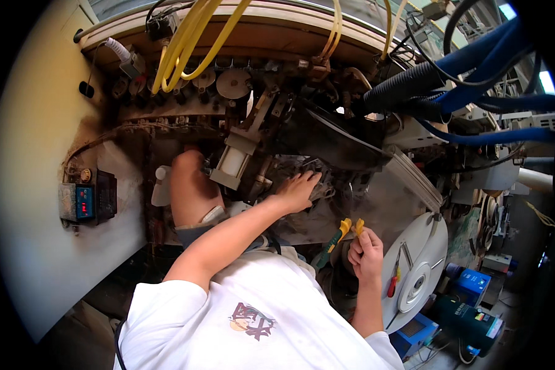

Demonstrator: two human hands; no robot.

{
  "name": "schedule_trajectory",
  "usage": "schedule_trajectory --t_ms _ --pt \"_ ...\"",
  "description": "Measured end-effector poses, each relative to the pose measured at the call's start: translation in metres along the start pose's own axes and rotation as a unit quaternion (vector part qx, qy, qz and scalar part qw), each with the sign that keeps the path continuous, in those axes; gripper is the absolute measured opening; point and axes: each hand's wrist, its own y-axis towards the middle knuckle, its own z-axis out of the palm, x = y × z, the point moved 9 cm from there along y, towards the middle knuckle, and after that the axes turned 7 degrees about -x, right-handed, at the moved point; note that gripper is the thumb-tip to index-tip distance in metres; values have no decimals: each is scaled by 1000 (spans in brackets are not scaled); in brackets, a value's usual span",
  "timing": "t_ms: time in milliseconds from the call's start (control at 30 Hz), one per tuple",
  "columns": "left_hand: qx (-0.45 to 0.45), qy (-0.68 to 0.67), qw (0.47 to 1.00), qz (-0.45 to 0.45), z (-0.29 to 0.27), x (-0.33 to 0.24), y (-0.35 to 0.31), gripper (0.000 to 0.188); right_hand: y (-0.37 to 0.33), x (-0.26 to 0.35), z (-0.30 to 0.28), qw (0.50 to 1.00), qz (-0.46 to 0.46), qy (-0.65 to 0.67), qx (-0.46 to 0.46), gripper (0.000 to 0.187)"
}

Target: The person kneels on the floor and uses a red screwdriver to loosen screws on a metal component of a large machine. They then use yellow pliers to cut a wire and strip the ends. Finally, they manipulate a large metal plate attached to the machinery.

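Observation:
My left hand [299,192] reaches into the middle of a dark, dusty machine [327,135], fingers stretched out over small metal parts [319,179]; what lies under the fingertips is hidden. Closer to my body on the right, my right hand [366,251] is closed, thumb and fingers pinched on a tool with green and yellow handles that looks like pliers [334,242]. One handle stands free to the left of the hand; a yellow end [359,227] pokes out above the fingers. The tool's jaws cannot be made out.
A big white reel [435,246] at right carries a red-handled screwdriver [393,282]. A metal cylinder [233,161] juts out beside my left forearm. Yellow hoses [194,37] hang above; thick blue hoses [475,58] cross the upper right. A small display box [85,202] sits left.

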Motion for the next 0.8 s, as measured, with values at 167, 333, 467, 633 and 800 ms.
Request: schedule_trajectory --t_ms 167,333,467,633,800 --pt "265 -539 735 -314 15 -39 -13 61 19 4 19 998 41 -9 -38 27" --pt "184 -734 573 -314 -16 -85 7 45 64 26 87 996 12 -92 -8 29" --pt "111 -734 544 -391 -18 -48 61 25 101 58 114 961 22 -274 -27 37" --pt "86 -646 654 -384 -6 -28 114 36 152 83 127 960 0 -281 -11 21" --pt "16 -380 872 -307 -60 10 139 67 195 89 126 948 56 -306 -60 24"
